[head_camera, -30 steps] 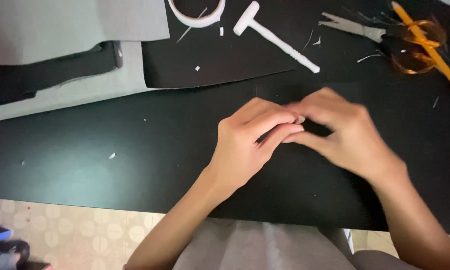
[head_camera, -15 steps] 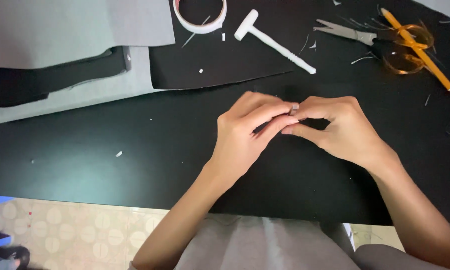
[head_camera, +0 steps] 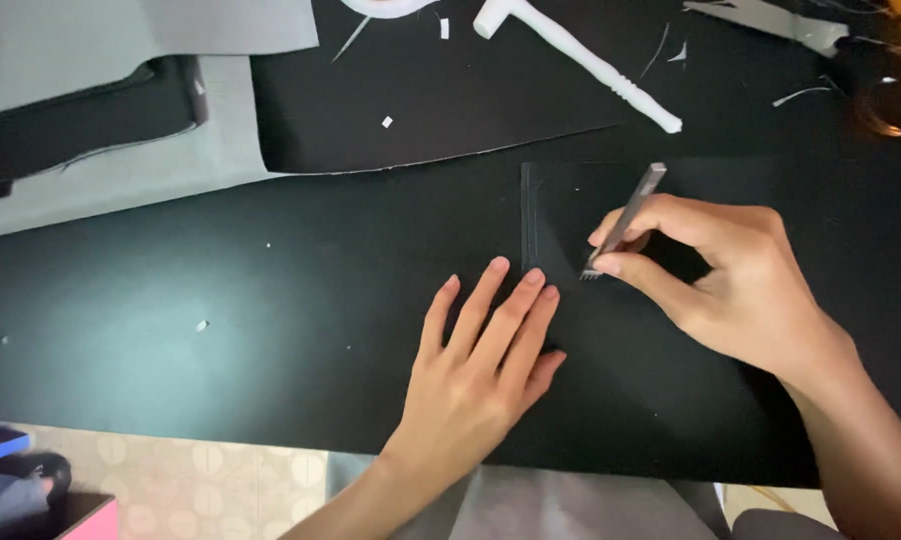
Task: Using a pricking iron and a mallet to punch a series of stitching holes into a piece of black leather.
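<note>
**Pronged metal tool pinched over a dark sheet**

The right hand (head_camera: 731,290) pinched a slim metal tool (head_camera: 626,220) between thumb and forefinger, the other fingers curled behind it. The left hand (head_camera: 481,365) lay flat and spread, palm down, its fingers pressed onto a black sheet (head_camera: 661,370) just left of the tool's tip.

The tool was a narrow, flat, grey steel bar with a dull shine. Its lower end carried a short row of small teeth, like a tiny fork or comb, and that toothed end met the sheet, or hung just above it; which one could not be told. Its long axis ran on a slant, from the teeth at lower left up to the blunt squared end at upper right, leaning away from the person. A thin pale line (head_camera: 527,215) ran straight along the sheet's left edge, just left of the teeth.

The sheet rested on the dark desk (head_camera: 171,290). Beyond the hands lay a second black sheet (head_camera: 421,110) overlapping grey material (head_camera: 101,180). A white mallet-shaped tool (head_camera: 581,55) lay slanted at the far edge, well apart from the hands, with small white scraps (head_camera: 387,122) scattered about. An amber ring-shaped thing (head_camera: 896,105) sat at the far right corner.
</note>
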